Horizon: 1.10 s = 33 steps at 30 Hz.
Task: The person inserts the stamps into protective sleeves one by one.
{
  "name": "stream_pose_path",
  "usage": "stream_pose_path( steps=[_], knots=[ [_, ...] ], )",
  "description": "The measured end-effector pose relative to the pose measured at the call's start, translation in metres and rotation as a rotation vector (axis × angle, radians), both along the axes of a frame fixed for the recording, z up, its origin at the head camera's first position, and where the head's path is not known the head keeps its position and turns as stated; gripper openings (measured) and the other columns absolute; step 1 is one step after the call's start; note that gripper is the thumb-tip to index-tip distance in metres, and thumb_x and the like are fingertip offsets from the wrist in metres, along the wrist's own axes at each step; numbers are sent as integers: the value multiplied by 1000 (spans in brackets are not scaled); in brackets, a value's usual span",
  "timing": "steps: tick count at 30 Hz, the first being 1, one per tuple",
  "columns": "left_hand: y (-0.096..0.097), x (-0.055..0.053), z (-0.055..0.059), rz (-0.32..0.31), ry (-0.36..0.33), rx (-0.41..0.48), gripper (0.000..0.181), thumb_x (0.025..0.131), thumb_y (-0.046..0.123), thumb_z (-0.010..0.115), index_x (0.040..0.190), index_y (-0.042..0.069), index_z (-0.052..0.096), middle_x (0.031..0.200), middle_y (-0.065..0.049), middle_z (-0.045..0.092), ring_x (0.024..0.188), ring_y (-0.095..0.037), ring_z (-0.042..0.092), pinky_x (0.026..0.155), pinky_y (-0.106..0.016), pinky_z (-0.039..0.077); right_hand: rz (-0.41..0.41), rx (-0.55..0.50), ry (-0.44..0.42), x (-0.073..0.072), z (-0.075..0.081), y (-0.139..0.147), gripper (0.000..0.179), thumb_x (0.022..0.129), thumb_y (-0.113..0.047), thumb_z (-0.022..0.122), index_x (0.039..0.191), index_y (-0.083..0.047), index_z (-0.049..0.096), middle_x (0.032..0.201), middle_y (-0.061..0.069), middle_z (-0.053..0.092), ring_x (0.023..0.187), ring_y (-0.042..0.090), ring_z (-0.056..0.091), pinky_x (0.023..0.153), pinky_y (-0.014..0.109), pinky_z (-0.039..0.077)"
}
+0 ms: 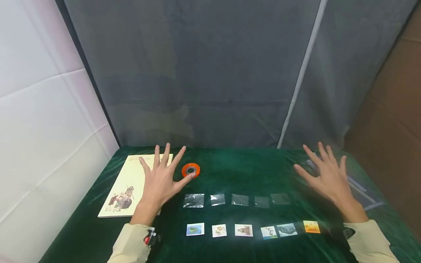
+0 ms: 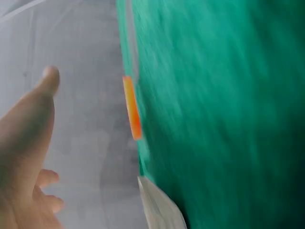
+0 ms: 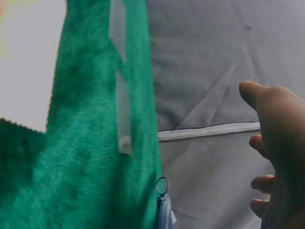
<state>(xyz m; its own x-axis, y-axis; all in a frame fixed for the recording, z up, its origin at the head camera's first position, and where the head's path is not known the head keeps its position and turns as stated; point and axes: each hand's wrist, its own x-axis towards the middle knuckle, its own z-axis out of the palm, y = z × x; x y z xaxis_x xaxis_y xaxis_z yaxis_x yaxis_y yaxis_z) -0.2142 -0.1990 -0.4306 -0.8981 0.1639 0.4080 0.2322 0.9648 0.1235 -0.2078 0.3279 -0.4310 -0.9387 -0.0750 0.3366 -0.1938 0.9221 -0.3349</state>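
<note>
Both hands hover above a green velvet cloth point(image 1: 230, 175) with their fingers spread, holding nothing. The left hand point(image 1: 160, 184) is over the right side of a cream booklet point(image 1: 123, 182) with printed figures. Its thumb overlaps the edge of an orange roll of tape point(image 1: 190, 170) in the head view. On the right, the right hand point(image 1: 330, 180) partly covers a clear pouch point(image 1: 361, 193). Between the hands lies a row of several small clear sleeves point(image 1: 194, 201). Nearer the person runs a row of several stamps, among them a blue-green one point(image 1: 195, 229) and an orange one point(image 1: 311, 227).
A grey fabric wall point(image 1: 213, 73) rises behind the table. White fabric point(image 1: 49, 109) closes off the left side and a brown panel point(image 1: 391, 120) the right. In the right wrist view, a zipper pull point(image 3: 163, 185) shows near the table's far edge.
</note>
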Motion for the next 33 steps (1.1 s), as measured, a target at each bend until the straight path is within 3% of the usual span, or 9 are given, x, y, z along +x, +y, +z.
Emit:
stream_pose_path(
  steps=[4, 8, 10, 12, 15, 17, 23, 28, 33],
  knots=[
    [15, 3, 4, -45, 3, 39, 92, 95, 63, 75, 171, 40, 29, 178, -19, 30, 164, -51, 25, 123, -86, 10, 85, -138, -37, 4, 8, -2, 78, 105, -52, 65, 172, -34, 28, 181, 18, 17, 165, 54, 15, 123, 86, 2],
    [36, 7, 4, -130, 8, 96, 83, 98, 54, 77, 169, 36, 37, 174, -18, 39, 160, -46, 39, 127, -77, 21, 166, -215, -66, 13, 14, -4, 69, 108, -40, 67, 169, -32, 37, 172, 20, 41, 152, 55, 43, 112, 83, 33],
    [49, 8, 4, -186, 12, 118, 77, 99, 50, 77, 166, 30, 44, 171, -16, 45, 156, -43, 46, 127, -72, 29, 202, -220, -68, 17, 15, -4, 63, 108, -34, 68, 166, -29, 44, 162, 19, 56, 141, 47, 59, 111, 64, 49],
    [64, 10, 4, -242, 2, 132, 71, 101, 46, 76, 163, 25, 50, 167, -15, 52, 152, -39, 53, 125, -66, 38, 232, -229, -78, 22, 14, -5, 56, 108, -31, 69, 161, -26, 52, 150, 14, 68, 129, 31, 71, 102, 42, 60],
    [86, 9, 5, -320, -33, 157, 62, 102, 41, 75, 157, 18, 57, 160, -11, 60, 146, -34, 60, 121, -59, 47, 292, -257, -137, 26, 11, -2, 43, 108, -27, 70, 151, -23, 63, 131, 6, 79, 111, 10, 77, 86, 22, 61],
    [102, 6, 5, -365, -81, 181, 59, 104, 39, 74, 156, 16, 59, 157, -9, 63, 144, -31, 61, 119, -55, 49, 339, -264, -193, 27, 8, 1, 34, 108, -27, 70, 141, -21, 69, 117, 1, 82, 100, 3, 77, 79, 23, 60],
    [148, 1, 5, -433, -249, 247, 56, 106, 37, 71, 157, 18, 57, 159, -3, 62, 146, -24, 60, 119, -47, 52, 514, -306, -381, 31, -10, 15, 8, 106, -23, 72, 112, -21, 77, 90, -8, 76, 79, 7, 70, 69, 27, 56],
    [181, 0, 3, -482, -322, 263, 54, 108, 38, 68, 157, 17, 57, 159, -2, 62, 147, -22, 59, 119, -45, 52, 631, -400, -503, 35, -25, 25, 6, 105, -16, 72, 111, -16, 75, 89, -3, 74, 76, 8, 68, 67, 28, 56],
    [210, 2, -2, -567, -363, 271, 52, 110, 38, 64, 156, 15, 57, 158, 1, 62, 145, -17, 61, 116, -39, 54, 664, -434, -550, 40, -32, 31, 8, 103, -12, 74, 109, -16, 74, 80, -5, 65, 69, -1, 58, 60, 27, 53]
  ],
)
